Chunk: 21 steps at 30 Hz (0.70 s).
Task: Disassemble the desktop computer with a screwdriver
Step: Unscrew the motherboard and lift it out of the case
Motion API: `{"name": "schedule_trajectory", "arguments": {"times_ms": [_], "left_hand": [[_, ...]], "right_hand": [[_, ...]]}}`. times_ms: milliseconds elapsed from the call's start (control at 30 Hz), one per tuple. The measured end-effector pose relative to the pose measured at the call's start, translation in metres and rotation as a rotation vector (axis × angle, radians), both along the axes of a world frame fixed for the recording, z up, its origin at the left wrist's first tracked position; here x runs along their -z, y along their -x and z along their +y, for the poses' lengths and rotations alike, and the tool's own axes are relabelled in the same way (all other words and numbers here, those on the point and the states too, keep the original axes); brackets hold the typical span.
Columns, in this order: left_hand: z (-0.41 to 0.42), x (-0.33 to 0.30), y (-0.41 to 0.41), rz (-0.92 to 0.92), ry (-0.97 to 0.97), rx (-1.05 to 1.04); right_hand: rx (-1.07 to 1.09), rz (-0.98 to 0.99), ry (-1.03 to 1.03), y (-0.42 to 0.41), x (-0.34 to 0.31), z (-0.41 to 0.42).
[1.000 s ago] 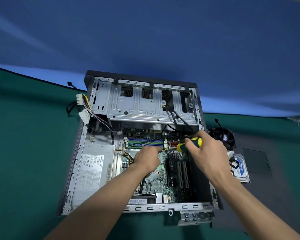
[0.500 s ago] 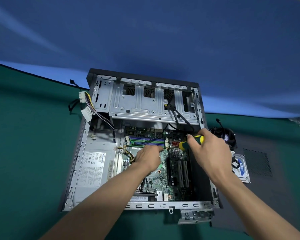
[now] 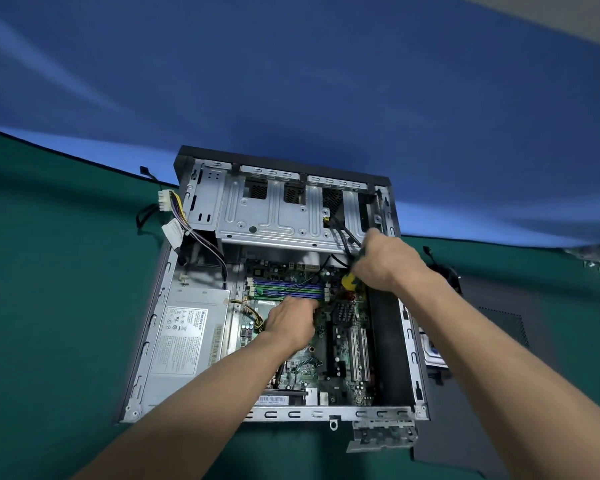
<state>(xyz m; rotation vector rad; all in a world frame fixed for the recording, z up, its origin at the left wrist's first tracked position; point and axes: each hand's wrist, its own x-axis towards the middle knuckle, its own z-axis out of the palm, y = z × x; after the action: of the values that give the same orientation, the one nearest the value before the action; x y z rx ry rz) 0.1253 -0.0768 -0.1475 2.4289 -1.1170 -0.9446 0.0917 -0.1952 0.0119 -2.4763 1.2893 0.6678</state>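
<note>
You are working over the open desktop computer case (image 3: 153, 341), which is lying on its side on the green table cover (image 3: 49, 306), side panel off and motherboard (image 3: 340, 362) exposed. Your right hand (image 3: 385, 265) is gripping the yellow-and-black screwdriver (image 3: 347, 281) above the motherboard's far right corner, just below the silver drive cage (image 3: 278, 216) and against the black cables (image 3: 343, 237) hanging from it; only a bit of the handle is showing under your fingers, tip hidden. Your left hand (image 3: 291, 322) is resting on the motherboard near its middle, just below the RAM slots (image 3: 288, 289), fingers curled downward onto the board; you cannot tell if it is pinching anything. The power supply (image 3: 184, 341) is sitting left of the motherboard inside the case. A hard drive (image 3: 433, 355) is lying right of the case, partly hidden by your right forearm, with a black fan (image 3: 447, 271) beyond it.
</note>
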Motion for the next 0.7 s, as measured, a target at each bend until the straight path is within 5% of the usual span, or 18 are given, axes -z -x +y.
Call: {"name": "schedule_trajectory", "arguments": {"times_ms": [400, 700], "left_hand": [[-0.003, -0.005, -0.005, 0.019, 0.128, -0.062], [-0.012, 0.003, -0.002, -0.002, -0.043, 0.102]], "right_hand": [[-0.048, -0.185, 0.146, 0.016, 0.009, 0.022], [0.056, -0.297, 0.1, 0.023, 0.015, 0.024]]}}
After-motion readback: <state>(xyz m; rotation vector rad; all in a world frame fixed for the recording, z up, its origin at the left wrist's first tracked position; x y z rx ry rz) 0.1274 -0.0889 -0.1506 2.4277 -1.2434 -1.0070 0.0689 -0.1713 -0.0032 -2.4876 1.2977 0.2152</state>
